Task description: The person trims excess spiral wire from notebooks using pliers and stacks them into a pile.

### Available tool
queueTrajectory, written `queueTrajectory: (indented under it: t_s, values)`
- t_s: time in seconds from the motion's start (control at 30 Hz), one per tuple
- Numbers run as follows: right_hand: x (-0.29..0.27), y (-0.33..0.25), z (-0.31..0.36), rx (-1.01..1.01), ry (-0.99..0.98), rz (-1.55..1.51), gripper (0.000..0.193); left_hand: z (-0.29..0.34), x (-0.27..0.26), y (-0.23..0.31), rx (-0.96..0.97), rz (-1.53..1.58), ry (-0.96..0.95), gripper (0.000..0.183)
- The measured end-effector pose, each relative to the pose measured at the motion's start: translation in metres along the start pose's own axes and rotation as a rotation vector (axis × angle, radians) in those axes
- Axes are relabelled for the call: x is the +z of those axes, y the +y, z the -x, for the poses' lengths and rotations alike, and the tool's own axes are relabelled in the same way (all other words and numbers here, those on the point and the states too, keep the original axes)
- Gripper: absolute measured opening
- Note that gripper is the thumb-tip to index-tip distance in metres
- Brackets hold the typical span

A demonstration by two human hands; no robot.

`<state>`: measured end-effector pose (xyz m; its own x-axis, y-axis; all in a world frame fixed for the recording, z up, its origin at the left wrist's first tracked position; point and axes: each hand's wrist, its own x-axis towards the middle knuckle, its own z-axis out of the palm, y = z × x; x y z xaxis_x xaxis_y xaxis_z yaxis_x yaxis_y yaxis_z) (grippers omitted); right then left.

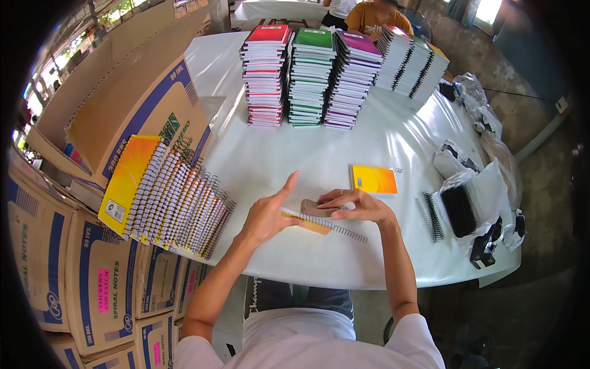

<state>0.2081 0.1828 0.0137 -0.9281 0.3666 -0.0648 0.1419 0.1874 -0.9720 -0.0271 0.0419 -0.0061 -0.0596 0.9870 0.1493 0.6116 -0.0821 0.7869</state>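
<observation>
A small notebook with a yellow-orange edge (318, 228) lies before me near the table's front edge. A metal spiral coil (345, 232) runs along it and sticks out past its right end. My left hand (267, 215) is at the notebook's left end, its thumb and a raised finger spread wide apart, the lower digit touching the notebook. My right hand (359, 206) closes on a grey-brown flat piece (316, 208) just above the coil; its exact kind is unclear. Beyond the right hand lies a finished-looking yellow-orange spiral notebook (374, 179).
At left, yellow spiral notebooks (175, 197) are stacked beside an open carton (153, 117) and more cartons (101, 283). Red (264, 77), green (311, 77) and purple (353, 80) notebook stacks stand at the back. Black coils (458, 206) in plastic lie right. A person (378, 18) sits beyond.
</observation>
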Motion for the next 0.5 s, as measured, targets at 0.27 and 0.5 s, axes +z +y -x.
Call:
queueTrajectory:
  t_s: [0.27, 0.5]
  values:
    - [-0.002, 0.010, -0.007, -0.146, -0.071, -0.240, 0.046, 0.008, 0.017, -0.020, -0.010, 0.309, 0.122, 0.108]
    - [0.003, -0.005, -0.011, -0.058, -0.057, -0.157, 0.046, 0.009, 0.020, -0.020, -0.013, 0.338, 0.160, 0.110]
